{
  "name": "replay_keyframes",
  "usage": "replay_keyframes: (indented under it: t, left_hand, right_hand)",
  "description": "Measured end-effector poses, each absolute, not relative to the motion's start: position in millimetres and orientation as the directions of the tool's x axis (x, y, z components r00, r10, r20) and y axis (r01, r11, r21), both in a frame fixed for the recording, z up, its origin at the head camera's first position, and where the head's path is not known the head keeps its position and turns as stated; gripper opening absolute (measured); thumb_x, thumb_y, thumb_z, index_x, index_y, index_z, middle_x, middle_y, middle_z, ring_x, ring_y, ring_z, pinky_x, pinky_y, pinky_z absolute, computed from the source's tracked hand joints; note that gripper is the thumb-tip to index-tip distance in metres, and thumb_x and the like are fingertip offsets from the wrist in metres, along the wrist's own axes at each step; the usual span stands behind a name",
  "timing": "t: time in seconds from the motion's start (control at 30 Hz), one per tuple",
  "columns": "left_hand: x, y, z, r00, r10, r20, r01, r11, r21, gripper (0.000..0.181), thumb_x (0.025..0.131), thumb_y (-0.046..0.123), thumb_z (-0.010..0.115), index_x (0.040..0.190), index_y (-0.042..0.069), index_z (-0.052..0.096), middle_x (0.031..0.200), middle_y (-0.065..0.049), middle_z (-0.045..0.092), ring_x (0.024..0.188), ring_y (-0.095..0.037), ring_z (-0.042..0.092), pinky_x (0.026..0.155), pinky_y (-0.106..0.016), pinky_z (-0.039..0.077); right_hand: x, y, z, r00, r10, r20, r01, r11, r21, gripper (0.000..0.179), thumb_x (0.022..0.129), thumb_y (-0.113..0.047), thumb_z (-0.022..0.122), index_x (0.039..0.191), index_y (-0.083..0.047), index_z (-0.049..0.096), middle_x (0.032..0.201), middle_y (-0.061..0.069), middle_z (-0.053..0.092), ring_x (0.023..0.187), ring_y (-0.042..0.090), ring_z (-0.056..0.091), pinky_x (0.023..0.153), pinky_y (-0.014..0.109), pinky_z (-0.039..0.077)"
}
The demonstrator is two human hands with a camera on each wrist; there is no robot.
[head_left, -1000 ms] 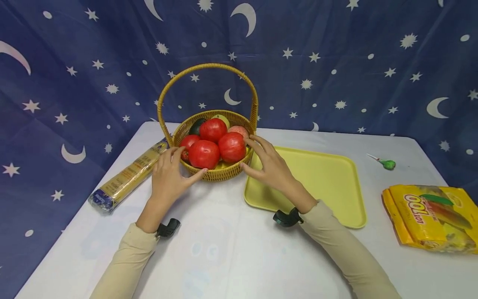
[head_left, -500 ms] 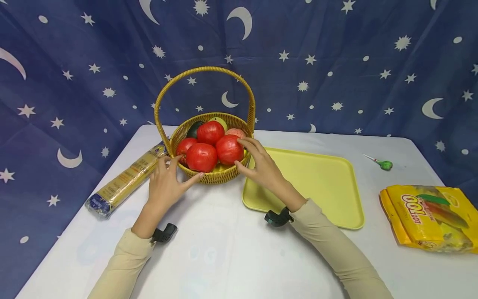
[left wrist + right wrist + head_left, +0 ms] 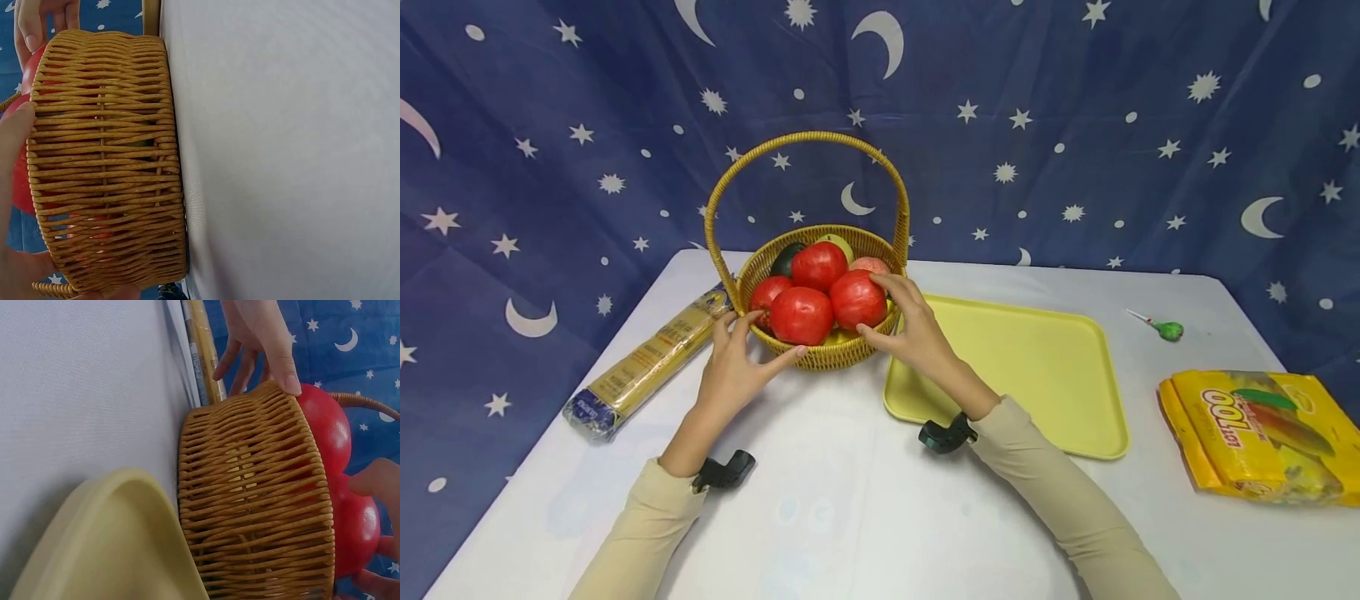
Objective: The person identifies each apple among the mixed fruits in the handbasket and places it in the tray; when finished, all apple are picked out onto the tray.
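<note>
Hands, head view: My left hand (image 3: 730,371) is spread wide, touching the basket (image 3: 831,358); my right hand (image 3: 917,333) curves thumb and fingertips round the red fruit (image 3: 853,302), at the basket's front right.
Pile, head view: A loose pinch could drop this fruit; dragging it might roll its neighbour (image 3: 802,315) over the rim.
Handle, head view: The handle (image 3: 808,136) arches overhead, a possible snag.
Table, head view: A packet (image 3: 658,354) lies just left of the basket; the tray (image 3: 1030,375) sits under my right forearm; a lollipop (image 3: 1168,331) and bag (image 3: 1262,433) lie farther right.
Rim, left wrist: My thumb rests on it; I cannot tell how hard. Too light, and the basket may slide.
Tray edge, right wrist: It rises beside the basket; a low swing could knock it.
</note>
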State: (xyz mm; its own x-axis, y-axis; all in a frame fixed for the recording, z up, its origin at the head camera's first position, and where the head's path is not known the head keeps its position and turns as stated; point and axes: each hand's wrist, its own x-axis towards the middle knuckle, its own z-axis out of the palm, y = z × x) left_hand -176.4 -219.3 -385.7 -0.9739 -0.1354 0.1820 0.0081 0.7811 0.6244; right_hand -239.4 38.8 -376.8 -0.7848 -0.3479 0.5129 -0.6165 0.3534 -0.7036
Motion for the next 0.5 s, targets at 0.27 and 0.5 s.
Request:
replay_keyframes:
  t: [0.27,0.5]
  left_hand:
    - [-176.4,-218.2,-387.9,-0.975,-0.140,0.172,0.010,0.746,0.666,0.094,0.078,0.052,0.077,0.147,0.005,0.035,0.151,-0.025,0.019,0.119,-0.038,0.052,0.089,-0.064,0.045]
    - [-176.5,-217.0,-388.3,-0.970,-0.160,0.182,0.000,0.751,0.660,0.095,0.078,0.054,0.077,0.147,0.006,0.034,0.151,-0.025,0.020,0.119,-0.040,0.052,0.088,-0.068,0.043]
  right_hand:
    - [-242.7,35.6,-379.6,-0.795,-0.361,0.487,-0.600,0.349,-0.720,0.066,0.081,-0.017,0.079,0.139,-0.007,0.049,0.140,0.016,0.043,0.125,0.033,0.048,0.102,0.049,0.044]
    - [-247.0,35.0,-380.1,-0.825,-0.410,0.390,-0.530,0.320,-0.785,0.078,0.081,-0.018,0.080,0.148,-0.017,0.040,0.148,0.012,0.036,0.131,0.031,0.043,0.104,0.051,0.041]
